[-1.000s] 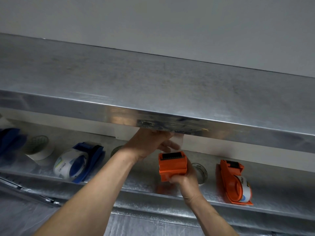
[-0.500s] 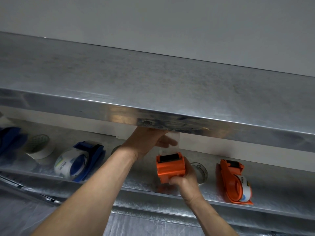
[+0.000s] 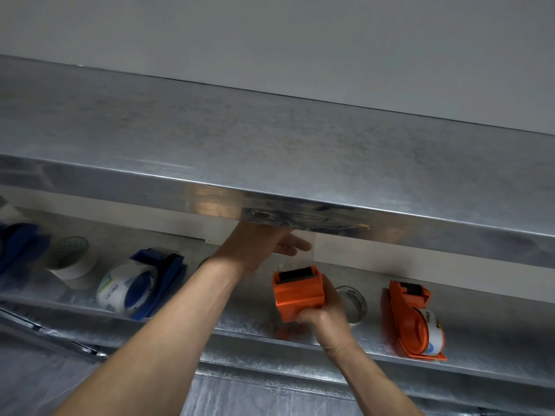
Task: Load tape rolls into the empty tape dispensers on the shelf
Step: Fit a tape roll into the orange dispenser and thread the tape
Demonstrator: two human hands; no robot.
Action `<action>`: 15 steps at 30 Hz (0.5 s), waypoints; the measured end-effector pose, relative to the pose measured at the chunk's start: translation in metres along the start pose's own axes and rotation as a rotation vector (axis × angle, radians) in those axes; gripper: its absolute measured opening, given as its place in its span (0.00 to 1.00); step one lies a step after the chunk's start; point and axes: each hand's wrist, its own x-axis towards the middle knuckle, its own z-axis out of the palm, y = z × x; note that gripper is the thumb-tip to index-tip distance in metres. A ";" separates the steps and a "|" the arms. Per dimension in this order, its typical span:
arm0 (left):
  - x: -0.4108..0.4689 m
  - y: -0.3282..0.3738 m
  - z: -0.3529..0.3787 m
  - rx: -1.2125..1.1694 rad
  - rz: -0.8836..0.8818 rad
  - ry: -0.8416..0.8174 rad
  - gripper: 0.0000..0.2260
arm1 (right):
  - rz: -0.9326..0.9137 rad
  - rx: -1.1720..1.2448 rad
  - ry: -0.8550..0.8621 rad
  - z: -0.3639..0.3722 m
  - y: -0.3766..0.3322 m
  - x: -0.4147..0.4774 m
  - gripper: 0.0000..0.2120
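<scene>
1. Right now the right hand (image 3: pixel 326 318) has its grip clamped around an orange tape dispenser (image 3: pixel 298 292), holding it above the front edge of the lower shelf (image 3: pixel 270 331) with its serrated black cutter end pointing up.
2. The left hand (image 3: pixel 261 247) reaches in under the front lip of the upper shelf (image 3: pixel 270 163); its fingers (image 3: pixel 295 244) are loosely spread and the palm is partly hidden by that lip, so I cannot tell whether it grips anything.
3. A clear tape roll (image 3: pixel 353 303) lies on the lower shelf just behind the right hand, partly covered by it.
4. Further toward the right end of the lower shelf a second orange dispenser (image 3: pixel 411 322) lies on its side with a roll already inside.
5. Toward the left end, a blue dispenser (image 3: pixel 150 283) holds a printed roll and lies near the front edge.
6. A white tape roll (image 3: pixel 73 262) stands beside the blue dispenser, closer to the back.
7. At the far left edge another blue object (image 3: pixel 18 247) is blurred and cut off.
</scene>
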 end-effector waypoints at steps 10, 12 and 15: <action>0.000 0.002 -0.002 -0.009 0.005 0.040 0.15 | 0.006 -0.023 -0.005 0.000 0.000 0.000 0.28; -0.001 0.002 -0.002 -0.013 0.004 0.052 0.14 | 0.008 -0.017 -0.007 0.000 0.000 -0.001 0.29; 0.000 0.002 -0.002 -0.009 0.003 0.067 0.13 | 0.016 -0.006 -0.004 0.000 -0.001 -0.002 0.29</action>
